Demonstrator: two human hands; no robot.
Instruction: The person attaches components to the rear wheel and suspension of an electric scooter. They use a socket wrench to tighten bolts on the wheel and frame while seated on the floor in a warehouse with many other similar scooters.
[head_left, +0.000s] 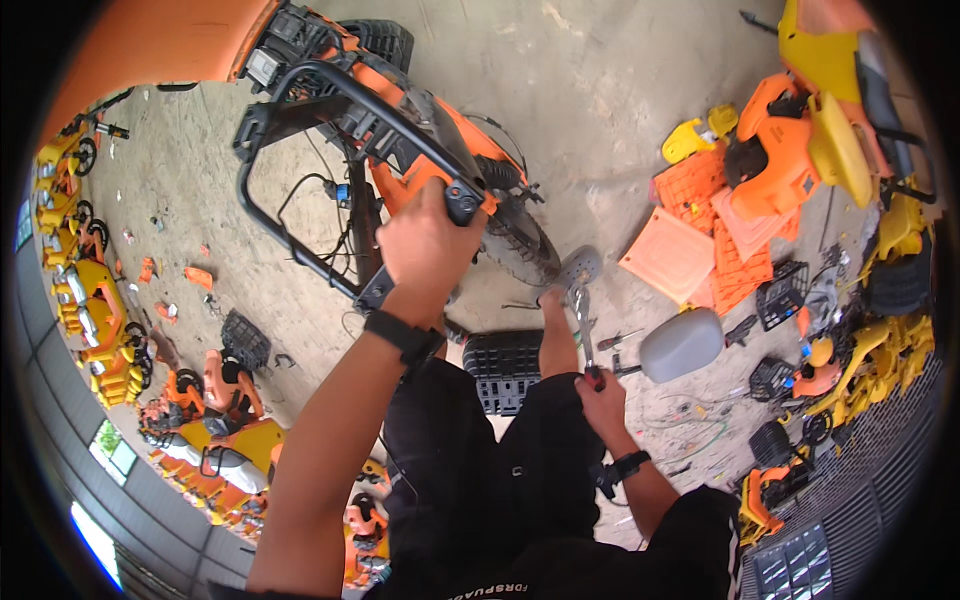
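My left hand (pixel 430 245) is closed round the end of a black tubular frame (pixel 385 120) on a partly stripped orange scooter (pixel 455 135). Its fingers are mostly hidden behind the back of the hand. Loose cables and a blue connector (pixel 343 193) hang inside the frame, and a black tyre (pixel 522 240) shows beyond the hand. Down by my right thigh, my right hand (pixel 602 405) grips the red and black handle of a ratchet wrench (pixel 586 325). The wrench's silver shaft points away from me, its head appearing over my grey shoe (pixel 580 268).
A grey seat (pixel 682 345) lies right of the wrench. Orange panels (pixel 670 255) and yellow and orange body parts (pixel 785 150) are piled at the right. A black crate (pixel 500 365) sits between my legs. Scooters (pixel 95 310) line the left side; small debris litters the floor.
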